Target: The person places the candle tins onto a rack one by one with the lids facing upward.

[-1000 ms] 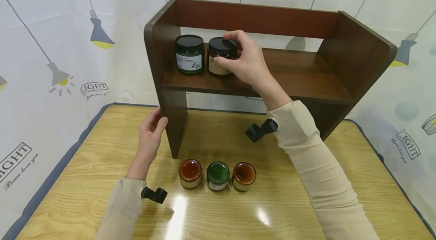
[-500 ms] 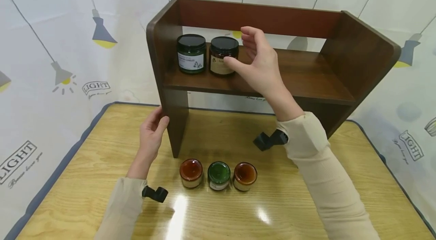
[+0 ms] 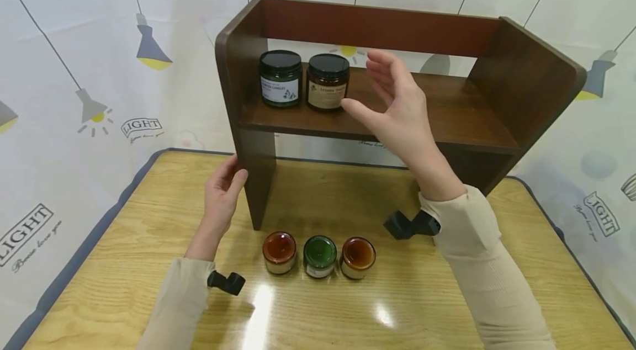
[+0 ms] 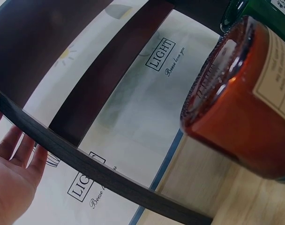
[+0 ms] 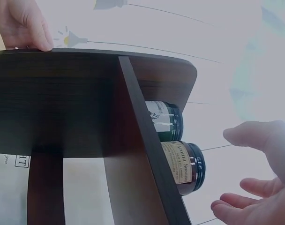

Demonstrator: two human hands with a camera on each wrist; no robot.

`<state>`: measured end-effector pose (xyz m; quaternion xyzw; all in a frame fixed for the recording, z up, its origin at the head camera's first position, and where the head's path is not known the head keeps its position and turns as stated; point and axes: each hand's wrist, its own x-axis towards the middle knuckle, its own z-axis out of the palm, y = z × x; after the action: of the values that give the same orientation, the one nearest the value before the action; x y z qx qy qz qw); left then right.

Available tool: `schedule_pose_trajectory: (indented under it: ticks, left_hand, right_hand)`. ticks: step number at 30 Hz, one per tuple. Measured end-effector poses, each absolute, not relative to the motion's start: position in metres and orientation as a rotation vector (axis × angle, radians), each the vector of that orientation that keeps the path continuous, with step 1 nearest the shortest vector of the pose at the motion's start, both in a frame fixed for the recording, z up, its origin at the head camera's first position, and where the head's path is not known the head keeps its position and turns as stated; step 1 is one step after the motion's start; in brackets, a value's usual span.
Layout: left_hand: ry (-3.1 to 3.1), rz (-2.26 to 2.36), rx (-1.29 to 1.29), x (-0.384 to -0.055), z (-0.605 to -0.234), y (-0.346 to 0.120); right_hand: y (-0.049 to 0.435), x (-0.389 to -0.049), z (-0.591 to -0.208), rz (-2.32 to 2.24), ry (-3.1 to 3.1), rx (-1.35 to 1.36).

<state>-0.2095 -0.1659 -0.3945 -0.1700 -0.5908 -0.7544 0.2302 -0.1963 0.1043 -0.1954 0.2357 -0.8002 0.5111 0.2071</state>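
My left hand (image 3: 220,195) rests against the outer side of the left panel of a dark brown wooden shelf (image 3: 258,184), thumb by its front edge. On the upper board stand two black-lidded candle jars: a green jar (image 3: 280,78) with a white label at the left wall, and an amber jar (image 3: 328,81) with a tan label beside it. My right hand (image 3: 404,110) hovers just right of the amber jar, thumb and fingers spread, holding nothing. The right wrist view shows a gap between this hand (image 5: 269,173) and the amber jar (image 5: 184,166).
In front of the shelf, three jars stand in a row on the wooden table (image 3: 124,261): a red-orange jar (image 3: 279,252), a green-topped jar (image 3: 319,256) and an amber-orange jar (image 3: 358,257). A printed white cloth (image 3: 189,63) hangs behind.
My right hand has let go of the amber jar's lid and moved right and slightly down, its fingers spreading. The jar stays on the board. The left hand stays at the panel.
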Motion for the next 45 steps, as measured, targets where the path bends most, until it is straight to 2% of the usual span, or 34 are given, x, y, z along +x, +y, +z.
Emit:
schedule_pose_trajectory:
  ticks: [15,45]
  left_hand:
    - [-1.613,-2.087,-0.460,-0.211,-0.397,-0.165]
    - [-1.603,-2.065,-0.488,-0.212,-0.397,-0.164]
  right_hand:
    - [0.120,-0.172,-0.214,1.298,-2.147,0.719]
    - [0.130,-0.132,-0.267,1.369,-2.095,0.794]
